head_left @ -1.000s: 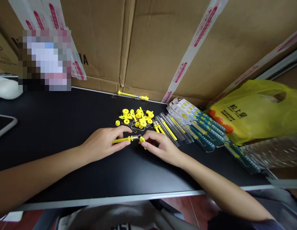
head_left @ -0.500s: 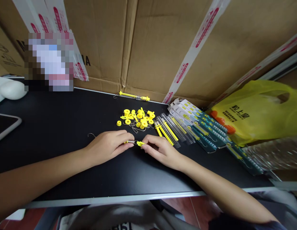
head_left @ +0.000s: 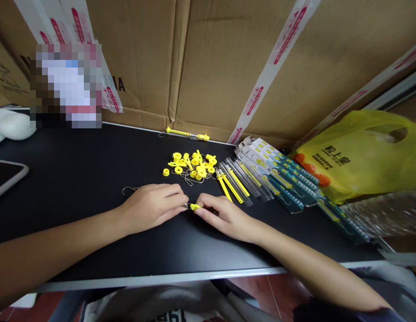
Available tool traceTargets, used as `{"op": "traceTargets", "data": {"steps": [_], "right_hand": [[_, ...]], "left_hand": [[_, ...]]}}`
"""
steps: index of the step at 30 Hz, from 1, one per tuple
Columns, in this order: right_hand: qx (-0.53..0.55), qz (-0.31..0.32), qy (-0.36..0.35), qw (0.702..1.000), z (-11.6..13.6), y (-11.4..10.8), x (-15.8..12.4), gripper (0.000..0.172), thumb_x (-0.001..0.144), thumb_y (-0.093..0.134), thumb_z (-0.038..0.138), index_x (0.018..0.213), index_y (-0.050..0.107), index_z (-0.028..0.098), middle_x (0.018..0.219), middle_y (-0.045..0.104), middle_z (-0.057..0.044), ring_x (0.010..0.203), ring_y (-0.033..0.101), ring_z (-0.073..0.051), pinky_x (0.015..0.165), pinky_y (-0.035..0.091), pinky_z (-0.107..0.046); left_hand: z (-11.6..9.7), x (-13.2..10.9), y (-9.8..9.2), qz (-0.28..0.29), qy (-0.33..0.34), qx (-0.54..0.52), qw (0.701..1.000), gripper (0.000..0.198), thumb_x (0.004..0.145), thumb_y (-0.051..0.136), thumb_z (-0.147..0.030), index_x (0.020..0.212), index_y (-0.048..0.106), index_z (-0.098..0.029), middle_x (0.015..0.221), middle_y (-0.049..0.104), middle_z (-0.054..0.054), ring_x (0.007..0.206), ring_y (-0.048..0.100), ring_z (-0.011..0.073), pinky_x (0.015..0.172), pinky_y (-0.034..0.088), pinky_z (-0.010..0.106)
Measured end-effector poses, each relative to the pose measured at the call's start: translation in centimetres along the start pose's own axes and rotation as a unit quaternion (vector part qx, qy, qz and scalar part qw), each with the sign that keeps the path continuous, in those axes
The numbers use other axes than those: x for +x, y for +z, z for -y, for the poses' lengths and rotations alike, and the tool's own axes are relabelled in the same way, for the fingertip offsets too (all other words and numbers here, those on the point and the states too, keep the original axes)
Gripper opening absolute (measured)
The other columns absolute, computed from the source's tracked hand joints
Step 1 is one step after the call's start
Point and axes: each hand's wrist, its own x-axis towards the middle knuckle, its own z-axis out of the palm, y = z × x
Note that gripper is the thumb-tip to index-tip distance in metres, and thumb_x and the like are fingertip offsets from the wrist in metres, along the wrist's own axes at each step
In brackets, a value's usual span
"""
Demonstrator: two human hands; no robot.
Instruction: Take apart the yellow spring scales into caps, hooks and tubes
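Observation:
Over the black table, my left hand (head_left: 156, 205) is closed in a pinch round a metal spring (head_left: 185, 205), with only its end loop showing beyond the fingertips. Behind that hand a thin wire hook (head_left: 128, 188) sticks out; the part between is hidden. My right hand (head_left: 226, 214) pinches a small yellow plastic piece (head_left: 193, 206), which meets the spring's loop; whether they are linked I cannot tell. Just beyond both hands lies a pile of yellow plastic caps (head_left: 200, 171) with metal hooks (head_left: 188, 180). Clear tubes and yellow rods (head_left: 236, 185) lie beside my right hand.
One whole spring scale (head_left: 188, 133) lies at the back edge against cardboard boxes (head_left: 208, 67). Blue-green printed packages (head_left: 288, 179) and a yellow plastic bag (head_left: 362, 152) stand at the right. A phone (head_left: 8, 176) and a white object (head_left: 16, 126) are at the left.
The yellow piece and my right fingertips have moved slightly left and down, closer to my left hand. Less of the spring shows between the fingers.

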Motion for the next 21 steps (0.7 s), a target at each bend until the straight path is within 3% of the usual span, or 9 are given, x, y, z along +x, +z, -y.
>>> {"op": "traceTargets", "data": {"steps": [8,14,21], "right_hand": [[-0.131,-0.005,-0.034,0.991,-0.26,0.32,0.1,0.019,0.096,0.038,0.031,0.084,0.047,0.019,0.069,0.051,0.002,0.059,0.047,-0.009,0.056,0.031,-0.02],[-0.361,-0.084,-0.112,0.922,-0.78,0.47,0.22,0.03,0.098,0.033,0.03,0.08,0.053,0.018,0.068,0.056,0.0,0.059,0.048,-0.011,0.054,0.026,-0.024],[-0.445,-0.126,-0.137,0.876,-0.51,0.33,0.22,0.033,0.098,0.034,0.029,0.079,0.058,0.017,0.065,0.057,0.0,0.057,0.047,-0.011,0.053,0.023,-0.027]], "left_hand": [[-0.11,-0.18,-0.18,-0.002,0.039,0.063,0.997,0.019,0.094,0.039,-0.022,0.085,0.055,-0.018,0.084,0.06,0.001,0.073,0.058,0.0113,0.067,0.044,0.022],[0.2,-0.11,0.15,0.017,-0.005,0.034,0.999,0.019,0.094,0.04,-0.029,0.09,0.054,-0.018,0.078,0.061,-0.001,0.069,0.06,0.0123,0.063,0.042,0.023],[-0.08,0.2,0.02,0.054,-0.048,-0.018,0.997,0.024,0.095,0.036,-0.032,0.097,0.056,-0.019,0.086,0.065,-0.001,0.077,0.062,0.013,0.068,0.041,0.024]]}}
